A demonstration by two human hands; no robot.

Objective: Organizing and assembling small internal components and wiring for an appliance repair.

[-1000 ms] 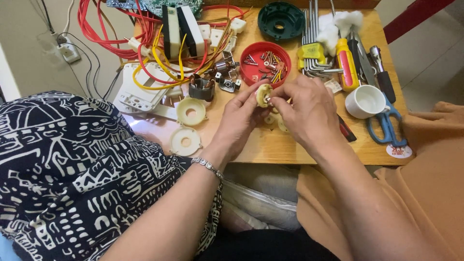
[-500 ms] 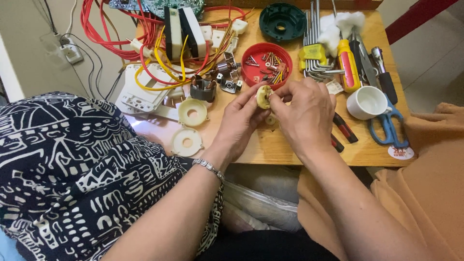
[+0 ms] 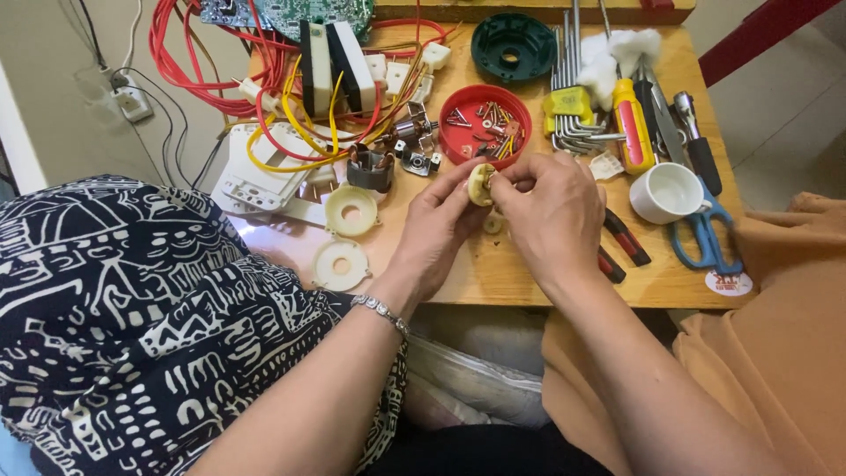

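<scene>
Pinching a cream gear between both hands, its flat face tilted toward the camera.

cream part: half hidden by fingers | pliers: under right hand

Bright, even daylight here, soft shadows under the hands, sharp focus, slight bending at the edges.

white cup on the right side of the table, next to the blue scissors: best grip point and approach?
Take the white cup by its rim and wall, from above. It stands upright, mouth open, so the top is free. Low side approaches look crowded: blue scissors lie against its right, the yellow-handled screwdriver sits just behind. Its handle appears to point right, towards the scissors, partly hidden.
</scene>
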